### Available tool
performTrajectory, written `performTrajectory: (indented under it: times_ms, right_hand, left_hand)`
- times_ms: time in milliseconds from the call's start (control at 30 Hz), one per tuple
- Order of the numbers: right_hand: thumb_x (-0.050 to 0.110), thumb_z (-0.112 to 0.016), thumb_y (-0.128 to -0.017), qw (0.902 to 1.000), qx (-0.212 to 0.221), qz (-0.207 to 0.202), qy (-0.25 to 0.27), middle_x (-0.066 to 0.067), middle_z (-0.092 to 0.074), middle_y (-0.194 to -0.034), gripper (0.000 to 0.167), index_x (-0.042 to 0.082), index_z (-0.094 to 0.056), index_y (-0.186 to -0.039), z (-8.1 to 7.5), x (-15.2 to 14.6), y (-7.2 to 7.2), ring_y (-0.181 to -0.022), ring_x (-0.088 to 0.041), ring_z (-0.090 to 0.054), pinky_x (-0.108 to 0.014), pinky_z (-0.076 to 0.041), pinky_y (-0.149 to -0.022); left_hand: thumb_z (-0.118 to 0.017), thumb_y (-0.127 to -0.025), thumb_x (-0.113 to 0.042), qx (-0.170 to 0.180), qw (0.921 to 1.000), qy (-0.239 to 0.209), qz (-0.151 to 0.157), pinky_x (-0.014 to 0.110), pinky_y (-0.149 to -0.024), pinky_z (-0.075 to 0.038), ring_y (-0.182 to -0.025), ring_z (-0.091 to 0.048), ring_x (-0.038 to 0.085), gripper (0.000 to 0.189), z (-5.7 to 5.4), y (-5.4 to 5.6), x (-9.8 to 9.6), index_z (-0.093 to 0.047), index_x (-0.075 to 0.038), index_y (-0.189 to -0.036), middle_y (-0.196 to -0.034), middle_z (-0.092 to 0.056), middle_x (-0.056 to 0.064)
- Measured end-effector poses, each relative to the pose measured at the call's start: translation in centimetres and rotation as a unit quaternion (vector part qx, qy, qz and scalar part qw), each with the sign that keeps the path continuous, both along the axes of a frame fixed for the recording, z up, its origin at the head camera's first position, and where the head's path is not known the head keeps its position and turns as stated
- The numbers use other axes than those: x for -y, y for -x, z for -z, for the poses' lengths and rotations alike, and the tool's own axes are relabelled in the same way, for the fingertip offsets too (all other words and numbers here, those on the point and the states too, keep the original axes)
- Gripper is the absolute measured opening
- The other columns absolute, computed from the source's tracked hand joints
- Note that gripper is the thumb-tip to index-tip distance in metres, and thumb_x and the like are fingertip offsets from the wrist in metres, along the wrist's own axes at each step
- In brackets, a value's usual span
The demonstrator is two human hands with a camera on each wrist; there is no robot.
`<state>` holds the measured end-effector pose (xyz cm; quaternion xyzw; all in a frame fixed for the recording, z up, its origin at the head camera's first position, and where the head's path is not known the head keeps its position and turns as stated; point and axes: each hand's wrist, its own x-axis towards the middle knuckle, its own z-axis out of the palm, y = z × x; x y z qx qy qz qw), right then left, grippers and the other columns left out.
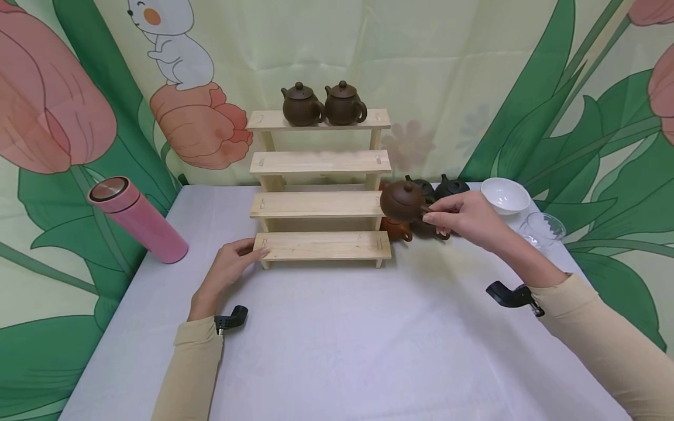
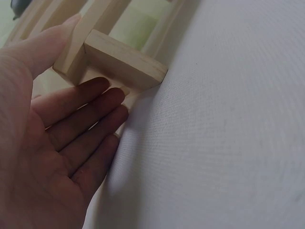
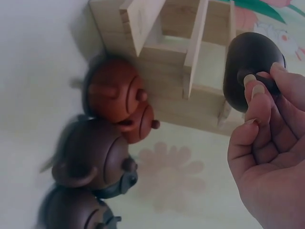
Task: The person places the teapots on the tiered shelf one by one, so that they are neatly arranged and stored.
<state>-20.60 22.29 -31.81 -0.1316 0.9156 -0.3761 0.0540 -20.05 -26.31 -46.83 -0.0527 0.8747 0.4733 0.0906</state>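
Note:
My right hand [image 1: 463, 216] pinches a dark brown teapot [image 1: 402, 200] by its handle, lifted beside the right side of a wooden tiered display stand [image 1: 321, 204]. The right wrist view shows thumb and fingertips on that handle, the pot's rounded body pointing away. At the stand's lowest step, my left hand [image 1: 229, 266] rests its thumb on the left end of the board. In the left wrist view its other fingers [image 2: 90, 117] extend fairly straight beside the stand's leg [image 2: 126, 59]. Two dark brown teapots [image 1: 301, 108] stand side by side on the top step.
Right of the stand several more teapots cluster, including black ones [image 1: 451, 186], brown ones [image 3: 95, 152] and reddish-orange ones [image 3: 114, 88]. A white bowl [image 1: 505, 196] and a clear glass bowl [image 1: 542, 229] sit farther right. A pink thermos [image 1: 139, 219] stands at left.

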Motion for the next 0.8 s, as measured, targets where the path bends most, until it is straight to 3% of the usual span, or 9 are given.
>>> performTrajectory:
  times_ms: [200, 400, 633, 800]
  right_hand:
    - [0.030, -0.076, -0.089, 0.9999, -0.002, 0.006, 0.012, -0.008, -0.069, -0.073, 0.018, 0.013, -0.077, -0.092, -0.4, 1.9, 0.9, -0.069, -0.022, -0.063, -0.032, -0.050, -0.057]
    - [0.026, -0.076, -0.089, 0.9996, -0.013, -0.011, 0.021, -0.005, -0.071, -0.074, 0.015, 0.011, -0.079, -0.093, -0.4, 3.6, 1.9, -0.071, -0.028, -0.065, -0.032, -0.053, -0.061]
    - [0.027, -0.075, -0.089, 0.9994, -0.022, -0.022, 0.017, -0.004, -0.072, -0.081, 0.014, 0.014, -0.079, -0.091, -0.2, 5.3, 2.9, -0.073, -0.017, -0.062, -0.029, -0.051, -0.065]
    - [0.029, -0.075, -0.088, 0.9992, -0.024, -0.028, 0.018, -0.003, -0.072, -0.079, 0.014, 0.016, -0.080, -0.092, -0.3, 6.5, 3.6, -0.076, -0.017, -0.060, -0.029, -0.047, -0.069]
  left_hand:
    - [-0.068, -0.082, -0.068, -0.003, 1.0000, 0.002, 0.004, 0.058, -0.114, -0.037, -0.139, -0.047, 0.035, 0.088, -0.1, -0.1, 0.0, -0.050, -0.010, -0.146, -0.148, -0.052, 0.014]
    - [-0.068, -0.081, -0.068, -0.005, 0.9999, 0.007, 0.005, 0.058, -0.113, -0.037, -0.139, -0.047, 0.035, 0.088, -0.2, -0.1, 0.0, -0.050, -0.010, -0.145, -0.148, -0.052, 0.014]
    - [-0.068, -0.081, -0.068, -0.006, 0.9999, 0.010, 0.003, 0.057, -0.113, -0.038, -0.138, -0.047, 0.035, 0.087, -0.1, 0.0, -0.1, -0.051, -0.010, -0.144, -0.147, -0.053, 0.014]
    - [-0.067, -0.081, -0.068, -0.008, 0.9999, 0.012, 0.005, 0.058, -0.113, -0.038, -0.138, -0.047, 0.036, 0.087, 0.0, 0.0, 0.0, -0.051, -0.010, -0.145, -0.147, -0.053, 0.015]
